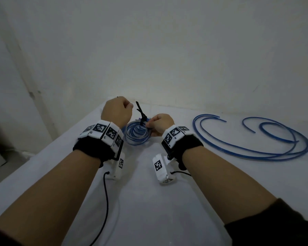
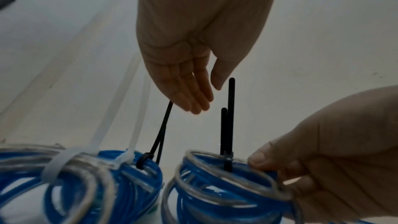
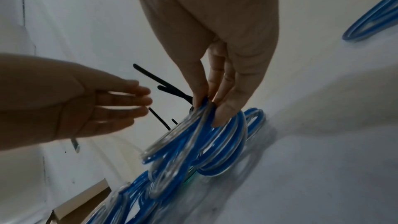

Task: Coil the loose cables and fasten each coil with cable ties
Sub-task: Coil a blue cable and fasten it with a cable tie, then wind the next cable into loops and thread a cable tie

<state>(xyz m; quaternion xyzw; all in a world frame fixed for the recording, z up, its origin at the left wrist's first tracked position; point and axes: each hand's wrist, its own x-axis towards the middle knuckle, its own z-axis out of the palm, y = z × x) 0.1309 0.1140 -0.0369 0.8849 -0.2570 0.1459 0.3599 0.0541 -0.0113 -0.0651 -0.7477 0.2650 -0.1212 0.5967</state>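
My right hand (image 1: 150, 126) pinches the rim of a small blue cable coil (image 1: 137, 133) held on edge just above the white table (image 1: 149, 201). A black cable tie (image 1: 140, 112) wraps the coil's top, and its tails stick up. In the right wrist view the right hand (image 3: 207, 111) has thumb and fingers closed round the coil's strands (image 3: 193, 142). My left hand (image 2: 206, 94) hovers beside the tie tails (image 2: 230, 117) with straight, relaxed fingers and holds nothing. Two loose blue cables (image 1: 252, 144) lie in open curves at the right.
To the left of the held coil lies another blue coil (image 2: 120, 185), bound with white ties (image 2: 96, 135) and a black tie (image 2: 162, 134). The table meets a white wall (image 1: 167, 50) at the back, and its left edge (image 1: 48, 148) drops away.
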